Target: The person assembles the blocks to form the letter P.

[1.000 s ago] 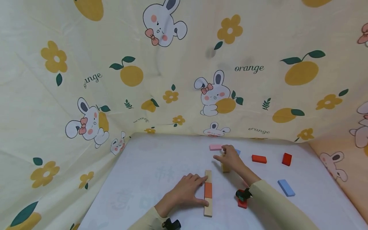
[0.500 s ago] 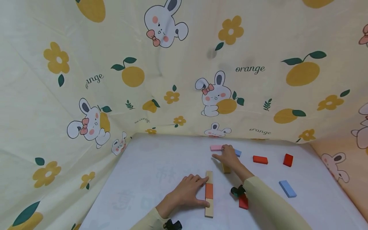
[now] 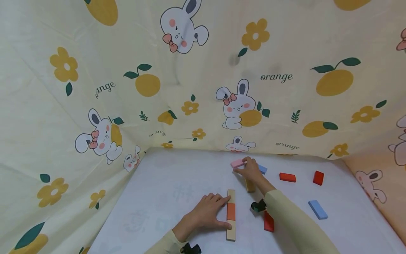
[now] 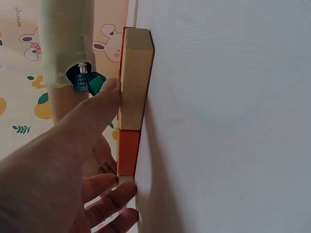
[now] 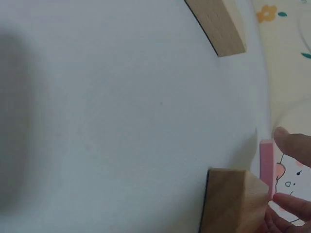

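Note:
My left hand (image 3: pixel 205 211) spreads along a row of three blocks standing end to end. Its thumb touches the near wooden block (image 3: pixel 231 234), its index finger the far wooden block (image 3: pixel 232 193). Between them sits an orange block (image 3: pixel 231 211). At the back of the table my right hand (image 3: pixel 252 171) pinches a pink block (image 3: pixel 237 163) by its ends, thumb at the near left end. In the right wrist view the pink block (image 5: pixel 266 162) shows between thumb and fingertips. Close below the right hand is another wooden block (image 3: pixel 250 186), partly hidden by it.
A blue block (image 3: pixel 262 169) lies just right of the right hand. Two red blocks, one lengthwise (image 3: pixel 287 177) and one tilted (image 3: pixel 318 177), lie farther right. A blue block (image 3: pixel 318 210) is in front of them. Another red block (image 3: pixel 269 222) lies beside the right sleeve.
The right thumb has closed in toward the pink block, which has turned at an angle. My right forearm has shifted slightly left. The left hand stays on the row.

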`<state>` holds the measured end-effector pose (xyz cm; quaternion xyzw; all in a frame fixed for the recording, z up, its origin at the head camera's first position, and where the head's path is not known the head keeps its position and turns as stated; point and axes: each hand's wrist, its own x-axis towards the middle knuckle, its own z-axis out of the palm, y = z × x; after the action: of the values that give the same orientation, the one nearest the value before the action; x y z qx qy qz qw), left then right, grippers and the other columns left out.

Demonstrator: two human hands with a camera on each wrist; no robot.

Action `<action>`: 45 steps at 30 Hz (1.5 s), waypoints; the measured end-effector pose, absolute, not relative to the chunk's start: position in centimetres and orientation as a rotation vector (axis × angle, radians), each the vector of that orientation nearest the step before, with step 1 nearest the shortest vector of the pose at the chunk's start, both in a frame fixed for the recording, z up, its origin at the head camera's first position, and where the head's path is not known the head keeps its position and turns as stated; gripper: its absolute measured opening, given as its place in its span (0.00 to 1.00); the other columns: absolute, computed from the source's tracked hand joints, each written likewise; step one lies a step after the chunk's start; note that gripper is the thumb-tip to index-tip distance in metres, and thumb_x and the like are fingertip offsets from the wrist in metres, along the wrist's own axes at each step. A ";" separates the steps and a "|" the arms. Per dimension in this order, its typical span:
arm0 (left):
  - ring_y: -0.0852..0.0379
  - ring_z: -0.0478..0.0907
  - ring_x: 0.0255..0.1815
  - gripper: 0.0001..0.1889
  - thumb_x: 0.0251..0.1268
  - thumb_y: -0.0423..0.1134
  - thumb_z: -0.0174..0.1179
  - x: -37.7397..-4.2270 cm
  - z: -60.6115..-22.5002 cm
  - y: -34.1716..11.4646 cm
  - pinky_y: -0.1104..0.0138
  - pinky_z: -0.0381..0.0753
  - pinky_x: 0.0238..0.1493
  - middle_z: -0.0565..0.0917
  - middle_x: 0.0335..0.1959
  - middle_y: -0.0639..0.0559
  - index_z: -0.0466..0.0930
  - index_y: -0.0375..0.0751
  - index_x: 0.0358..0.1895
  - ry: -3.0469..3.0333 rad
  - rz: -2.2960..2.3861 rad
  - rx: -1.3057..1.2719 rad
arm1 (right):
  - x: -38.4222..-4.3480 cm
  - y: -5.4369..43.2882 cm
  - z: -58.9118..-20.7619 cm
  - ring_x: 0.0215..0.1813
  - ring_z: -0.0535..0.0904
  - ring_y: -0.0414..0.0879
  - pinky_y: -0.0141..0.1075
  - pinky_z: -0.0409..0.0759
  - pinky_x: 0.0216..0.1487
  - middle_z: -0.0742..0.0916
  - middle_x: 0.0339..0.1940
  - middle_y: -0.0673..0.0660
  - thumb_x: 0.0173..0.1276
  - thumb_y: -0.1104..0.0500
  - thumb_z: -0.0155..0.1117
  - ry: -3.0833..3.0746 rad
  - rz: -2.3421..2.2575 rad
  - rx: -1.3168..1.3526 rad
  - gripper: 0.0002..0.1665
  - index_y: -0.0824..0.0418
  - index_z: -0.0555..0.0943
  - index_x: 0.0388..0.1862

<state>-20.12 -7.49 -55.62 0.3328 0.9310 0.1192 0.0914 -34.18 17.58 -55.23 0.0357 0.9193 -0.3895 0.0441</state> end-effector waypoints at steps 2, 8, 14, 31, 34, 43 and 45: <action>0.58 0.71 0.65 0.54 0.58 0.80 0.65 -20.0 -55.5 -7.4 0.55 0.72 0.68 0.77 0.67 0.59 0.63 0.61 0.85 2.759 0.361 0.976 | -34.3 17.5 -55.3 0.59 0.76 0.64 0.56 0.80 0.60 0.76 0.63 0.73 0.70 0.47 0.78 2.802 -1.198 0.122 0.44 0.70 0.69 0.72; 0.58 0.71 0.65 0.53 0.58 0.80 0.65 -19.8 -55.4 -7.4 0.55 0.72 0.68 0.77 0.67 0.59 0.63 0.61 0.85 2.756 0.351 0.967 | -34.4 17.4 -55.3 0.61 0.75 0.64 0.57 0.79 0.61 0.74 0.65 0.73 0.70 0.47 0.78 2.791 -1.219 0.144 0.44 0.68 0.68 0.73; 0.58 0.71 0.65 0.53 0.59 0.79 0.65 -19.9 -55.4 -7.4 0.55 0.72 0.68 0.77 0.67 0.58 0.63 0.60 0.85 2.761 0.356 0.980 | -34.3 17.2 -55.5 0.60 0.74 0.64 0.58 0.78 0.63 0.74 0.64 0.73 0.69 0.48 0.79 2.796 -1.237 0.173 0.45 0.68 0.68 0.72; 0.59 0.71 0.64 0.54 0.58 0.82 0.64 -20.1 -55.9 -7.3 0.57 0.72 0.66 0.77 0.66 0.60 0.63 0.61 0.85 2.766 0.335 0.986 | -34.3 16.9 -55.5 0.58 0.73 0.62 0.55 0.79 0.61 0.74 0.61 0.71 0.73 0.49 0.75 2.826 -1.194 0.189 0.42 0.73 0.68 0.71; 0.59 0.71 0.64 0.54 0.58 0.81 0.64 -20.0 -55.7 -7.3 0.56 0.72 0.66 0.77 0.66 0.60 0.63 0.61 0.85 2.765 0.337 0.978 | -34.6 17.0 -55.5 0.59 0.73 0.62 0.56 0.79 0.61 0.74 0.62 0.71 0.73 0.49 0.75 2.817 -1.187 0.186 0.42 0.73 0.68 0.71; 0.58 0.71 0.63 0.54 0.57 0.82 0.64 -20.2 -55.8 -7.3 0.55 0.72 0.67 0.77 0.66 0.60 0.63 0.62 0.85 2.767 0.339 0.966 | -34.9 17.9 -55.9 0.59 0.75 0.62 0.54 0.80 0.61 0.76 0.62 0.70 0.71 0.49 0.76 2.782 -1.244 0.102 0.43 0.72 0.70 0.72; 0.58 0.71 0.64 0.54 0.57 0.82 0.63 -20.2 -55.8 -7.3 0.55 0.73 0.66 0.77 0.66 0.60 0.63 0.62 0.85 2.772 0.333 0.972 | -34.8 18.0 -55.8 0.60 0.75 0.61 0.54 0.79 0.63 0.77 0.63 0.70 0.71 0.50 0.77 2.781 -1.248 0.071 0.42 0.72 0.70 0.73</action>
<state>-20.21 -7.28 -55.79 0.3275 0.9336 0.1121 0.0927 -34.79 17.99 -55.82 0.0234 0.9111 -0.4088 0.0466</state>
